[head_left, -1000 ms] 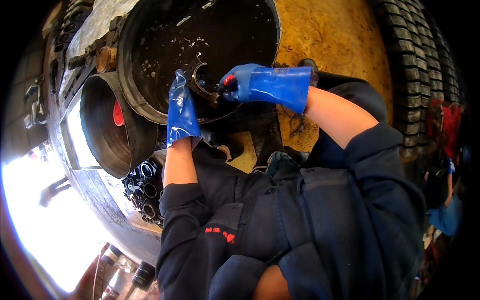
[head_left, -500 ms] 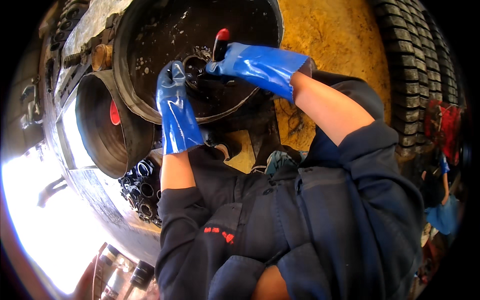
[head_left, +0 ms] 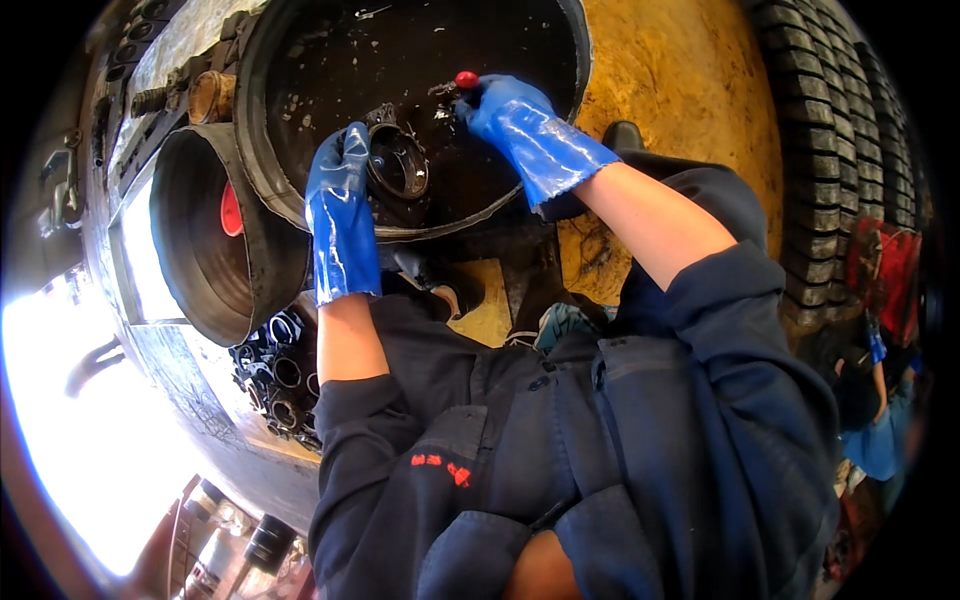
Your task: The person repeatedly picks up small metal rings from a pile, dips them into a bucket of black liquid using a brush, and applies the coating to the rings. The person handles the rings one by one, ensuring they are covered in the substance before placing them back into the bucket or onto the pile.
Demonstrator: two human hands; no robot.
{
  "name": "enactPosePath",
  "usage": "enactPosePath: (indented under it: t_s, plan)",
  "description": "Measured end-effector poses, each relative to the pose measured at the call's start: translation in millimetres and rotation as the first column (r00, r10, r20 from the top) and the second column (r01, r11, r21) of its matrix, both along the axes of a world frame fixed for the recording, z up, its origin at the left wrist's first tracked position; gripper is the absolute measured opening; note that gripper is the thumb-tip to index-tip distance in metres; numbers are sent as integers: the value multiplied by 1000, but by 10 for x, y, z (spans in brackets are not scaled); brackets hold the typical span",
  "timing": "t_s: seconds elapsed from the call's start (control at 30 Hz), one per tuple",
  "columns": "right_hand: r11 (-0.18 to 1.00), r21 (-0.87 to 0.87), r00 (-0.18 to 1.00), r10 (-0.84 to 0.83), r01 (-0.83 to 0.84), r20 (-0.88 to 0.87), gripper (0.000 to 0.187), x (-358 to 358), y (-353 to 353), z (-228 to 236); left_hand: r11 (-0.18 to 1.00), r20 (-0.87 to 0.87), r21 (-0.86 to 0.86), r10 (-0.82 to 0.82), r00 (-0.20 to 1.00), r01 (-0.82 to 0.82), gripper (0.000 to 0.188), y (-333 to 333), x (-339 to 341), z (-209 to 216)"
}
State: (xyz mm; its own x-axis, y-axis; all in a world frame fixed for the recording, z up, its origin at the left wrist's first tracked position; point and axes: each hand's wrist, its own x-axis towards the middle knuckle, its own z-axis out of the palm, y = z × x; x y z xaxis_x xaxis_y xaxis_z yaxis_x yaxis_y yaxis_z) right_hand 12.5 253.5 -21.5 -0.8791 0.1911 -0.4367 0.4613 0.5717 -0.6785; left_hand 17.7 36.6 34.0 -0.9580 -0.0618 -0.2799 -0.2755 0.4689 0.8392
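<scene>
My left hand (head_left: 338, 180), in a long blue rubber glove, is closed at the left side of a dark, greasy ring-shaped metal part (head_left: 425, 178). The part is tilted, with its round opening showing, over a wide round basin (head_left: 250, 150) of dark liquid. My right hand (head_left: 512, 115), gloved the same way, grips a red-ended tool (head_left: 466, 79) to the right of the part and apart from it. Fingers hide most of the tool, so its working end cannot be made out.
A tilted open drum (head_left: 190, 290) with a red round thing (head_left: 231, 210) inside stands left of the basin. Below it lie several dark metal rings (head_left: 287, 372). Large tyres (head_left: 835, 150) stand at the right beside a yellow surface (head_left: 690, 90). Another person (head_left: 875, 440) is at far right.
My right hand has moved right, away from the ring part, and the tool has turned so less of its handle shows. The ring's opening is now more exposed.
</scene>
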Motion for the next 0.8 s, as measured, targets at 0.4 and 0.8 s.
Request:
enactPosePath:
  t_s: [0.4, 0.8]
  plan:
    - [925, -10, 921, 376, -379, -101, 36, -66, -444, 330, 982, -116, -56, -187, 975, 182, 42, -308, -142, -309]
    - [867, -364, 926, 377, -341, 31, 36, 82, -130, 475, 974, -58, -119, -201, 978, 193, 42, -64, 65, -28]
